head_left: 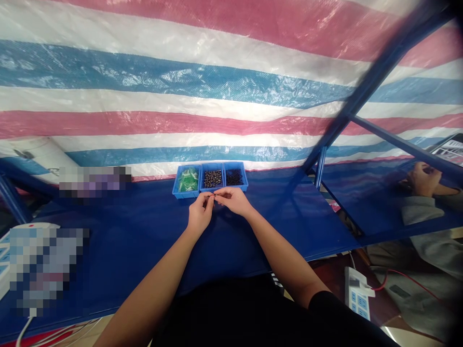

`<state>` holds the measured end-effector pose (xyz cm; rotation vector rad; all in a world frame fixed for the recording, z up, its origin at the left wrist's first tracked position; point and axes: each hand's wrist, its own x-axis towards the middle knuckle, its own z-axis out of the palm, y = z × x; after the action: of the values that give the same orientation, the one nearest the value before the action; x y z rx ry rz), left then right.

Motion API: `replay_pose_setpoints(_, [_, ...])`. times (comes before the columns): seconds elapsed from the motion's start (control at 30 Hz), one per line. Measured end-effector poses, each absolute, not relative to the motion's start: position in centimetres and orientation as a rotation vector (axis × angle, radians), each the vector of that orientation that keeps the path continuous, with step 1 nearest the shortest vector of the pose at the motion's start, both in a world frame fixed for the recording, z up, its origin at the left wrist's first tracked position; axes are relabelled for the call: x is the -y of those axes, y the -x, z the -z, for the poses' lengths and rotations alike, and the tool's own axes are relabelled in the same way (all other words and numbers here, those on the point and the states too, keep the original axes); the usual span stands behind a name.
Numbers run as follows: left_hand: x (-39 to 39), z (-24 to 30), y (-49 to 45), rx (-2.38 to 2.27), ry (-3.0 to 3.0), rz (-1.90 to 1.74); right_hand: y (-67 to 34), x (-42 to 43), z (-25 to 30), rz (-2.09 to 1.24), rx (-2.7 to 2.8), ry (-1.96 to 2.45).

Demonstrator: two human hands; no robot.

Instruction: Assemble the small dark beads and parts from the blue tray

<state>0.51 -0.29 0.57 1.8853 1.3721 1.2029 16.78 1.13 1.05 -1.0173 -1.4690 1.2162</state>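
Note:
My left hand (200, 212) and my right hand (233, 200) meet fingertip to fingertip over the blue table, just in front of the parts bins. Both pinch at something tiny and dark, too small to name. Behind them stand three blue bins side by side. The left bin (180, 193) contains green and clear pieces. Many small metallic parts (212, 179) fill the middle one, and small black parts (234, 177) lie in the right one.
A blue metal frame (342, 120) rises at the right, before a striped tarp (181, 77). Power strips lie at the left (4, 260) and lower right (358, 294). Blurred items sit on the left. Another person's hands (423, 179) are at the far right.

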Motion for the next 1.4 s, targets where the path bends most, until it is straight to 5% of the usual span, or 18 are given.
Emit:
replay_pose_setpoints(0.7, [0.5,-1.2,-0.4,-1.497,-1.767,-1.297,-15.8,-1.2,-1.6,-1.355,1.055,0.865])
replay_pose_setpoints(1.07, [0.6,-1.5,-0.4,-1.536,-1.724,-1.35,-16.1,-0.6,-0.8,-0.534,2.139,1.542])
replay_pose_setpoints(1.4, [0.4,-1.3,-0.3,-1.525,-1.744,-1.329,-16.0,-0.2,-1.3,-0.447,2.269,1.58])
